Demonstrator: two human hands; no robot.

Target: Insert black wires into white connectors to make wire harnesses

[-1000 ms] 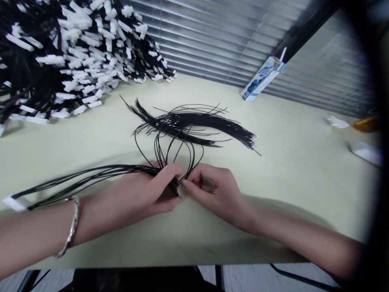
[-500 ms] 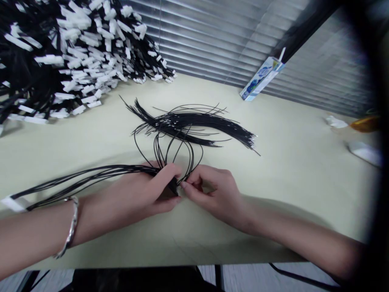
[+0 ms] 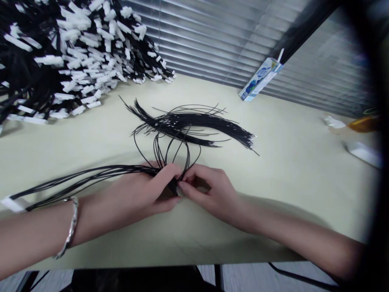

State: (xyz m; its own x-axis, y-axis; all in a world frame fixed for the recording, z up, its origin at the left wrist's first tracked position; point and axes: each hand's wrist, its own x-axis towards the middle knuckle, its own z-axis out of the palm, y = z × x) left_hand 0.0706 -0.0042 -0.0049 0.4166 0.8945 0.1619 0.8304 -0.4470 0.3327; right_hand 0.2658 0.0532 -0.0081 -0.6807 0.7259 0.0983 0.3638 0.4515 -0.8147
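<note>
My left hand point(image 3: 142, 194), with a silver bracelet point(image 3: 70, 227) on its wrist, is closed on a small black connector point(image 3: 173, 187). Several thin black wires point(image 3: 85, 176) run from that hand out to the left and end in a white tag point(image 3: 12, 204). My right hand point(image 3: 209, 190) pinches the end of a looped black wire point(image 3: 190, 160) right at the connector, fingertips touching my left thumb. Just beyond both hands lies a loose bundle of black wires point(image 3: 197, 123) on the pale table point(image 3: 288, 170).
A big heap of black wires with white tags point(image 3: 60, 52) fills the far left. A small blue and white carton point(image 3: 261, 77) leans against the grey blinds at the back. White scraps point(image 3: 363, 152) and an orange object point(image 3: 363, 123) lie at the right edge.
My right hand has edged a little left, closer against the connector, and the wire loops above it have drawn in slightly. My left hand has stayed put.
</note>
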